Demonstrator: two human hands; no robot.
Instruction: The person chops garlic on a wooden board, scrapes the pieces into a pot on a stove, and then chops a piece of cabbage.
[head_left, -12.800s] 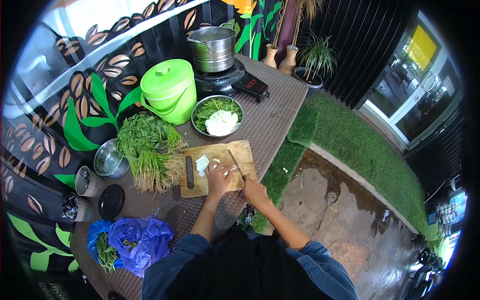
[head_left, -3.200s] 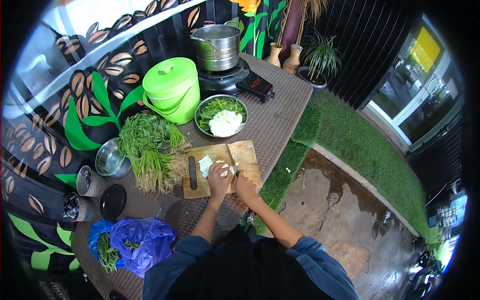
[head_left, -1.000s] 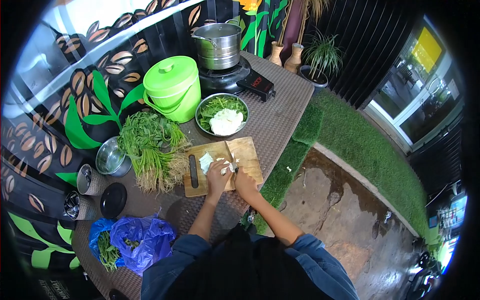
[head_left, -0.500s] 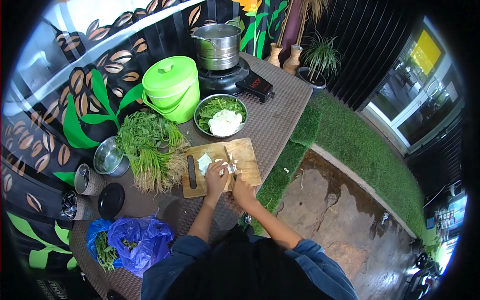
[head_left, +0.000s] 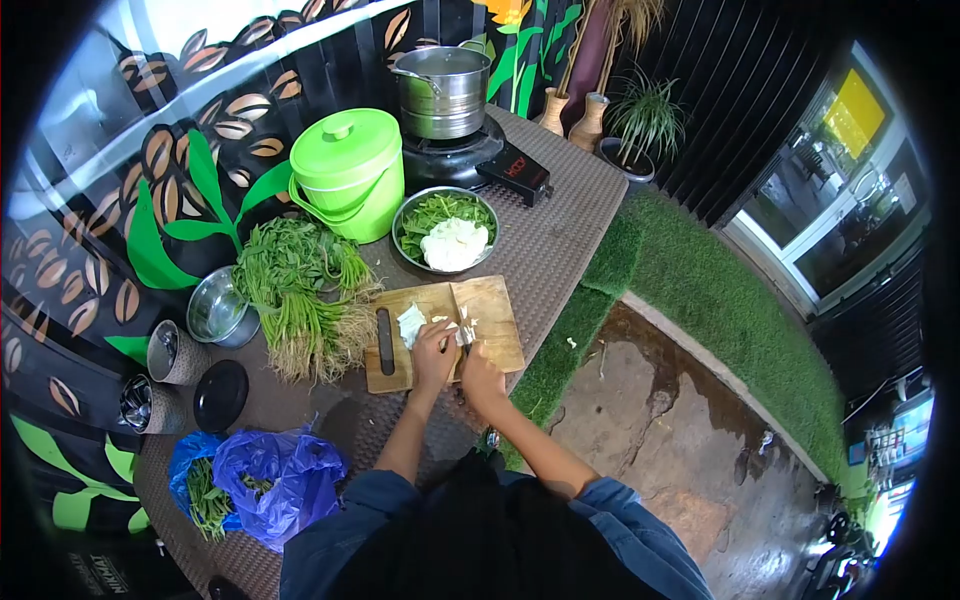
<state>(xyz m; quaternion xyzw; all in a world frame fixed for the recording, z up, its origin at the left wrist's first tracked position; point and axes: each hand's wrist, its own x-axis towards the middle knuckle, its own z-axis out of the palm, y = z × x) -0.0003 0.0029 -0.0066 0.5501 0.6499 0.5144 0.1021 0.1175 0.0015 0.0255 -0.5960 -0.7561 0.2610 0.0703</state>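
A wooden cutting board (head_left: 497, 345) with a slot handle lies on the brown table. My right hand (head_left: 483, 378) is closed around the handle of a knife (head_left: 461, 318), its blade standing over the board and pointing away from me. Just left of the blade, my left hand (head_left: 432, 358) has its fingers bent and pressed together on a pale vegetable, mostly hidden beneath them. A pale greenish-white vegetable piece (head_left: 410, 323) rests beyond my left fingers. Small white cut bits (head_left: 472, 326) are scattered to the right of the blade.
Beyond the board sits a metal bowl (head_left: 398, 245) of chopped greens and white shreds. Rooted greens (head_left: 310, 290) lie to the left, near a green lidded bucket (head_left: 345, 170). A pot (head_left: 440, 100) stands on a stove (head_left: 445, 165). Blue plastic bags (head_left: 285, 480) lie front left.
The knife blade has shifted slightly beside my left fingers. Both hands stay at nearly the same place on the board. The whole view has moved a little.
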